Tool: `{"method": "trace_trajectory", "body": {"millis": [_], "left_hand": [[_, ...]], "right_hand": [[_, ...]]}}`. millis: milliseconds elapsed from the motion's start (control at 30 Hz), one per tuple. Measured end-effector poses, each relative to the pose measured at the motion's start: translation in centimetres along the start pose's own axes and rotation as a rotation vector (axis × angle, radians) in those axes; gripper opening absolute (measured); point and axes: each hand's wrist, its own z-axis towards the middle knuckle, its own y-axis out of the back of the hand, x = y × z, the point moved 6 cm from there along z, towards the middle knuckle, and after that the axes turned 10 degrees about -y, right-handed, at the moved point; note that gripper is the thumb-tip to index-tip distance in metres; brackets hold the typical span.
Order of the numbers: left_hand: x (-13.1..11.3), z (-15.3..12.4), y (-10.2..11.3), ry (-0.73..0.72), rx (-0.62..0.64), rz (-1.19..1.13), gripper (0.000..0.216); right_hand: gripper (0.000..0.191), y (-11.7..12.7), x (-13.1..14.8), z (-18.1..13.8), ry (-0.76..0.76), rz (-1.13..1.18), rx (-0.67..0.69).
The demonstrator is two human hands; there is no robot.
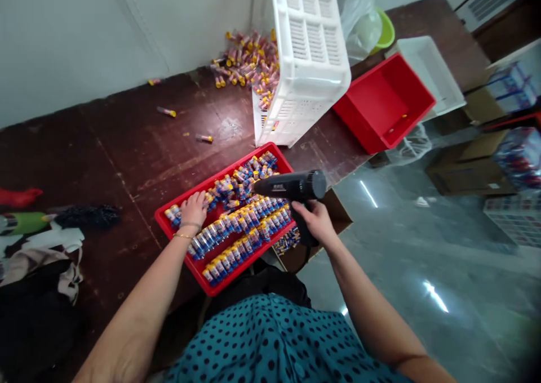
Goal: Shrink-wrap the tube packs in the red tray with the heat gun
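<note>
A red tray (169,234) full of small yellow-capped tubes with blue wrappers sits at the table's front edge. Two slanting rows of tubes (236,253) line its near side, while a loose heap of tubes (249,174) fills the far part. My left hand (194,209) lies over tubes at the tray's left end, its fingers stretched out and touching them. In my right hand (316,219) is the handle of a black hair dryer (291,186). Its barrel points left, over the heaped tubes.
A white plastic crate (310,73) lies on its side, with pink, yellow-capped tubes (249,62) spilling from it. A red bin (384,101) and a white tray (431,73) stand to the right. A cardboard box (333,219) holds tubes below the table edge. Cloths and a bag (38,293) lie left.
</note>
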Motion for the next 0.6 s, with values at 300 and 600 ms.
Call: {"method": "trace_trajectory", "body": {"millis": [300,600], "left_hand": [[-12.1,3.6,-0.4,-0.449,-0.029,-0.031,0.041],[-13.4,9.9,-1.9,-0.45,0.096,0.147,0.034]], "right_hand": [[0.049,2.8,-1.6,1.6,0.014,-0.009,-0.226],[0.045,4.3,-2.2,0.5,-0.028,0.087,-0.218]]}}
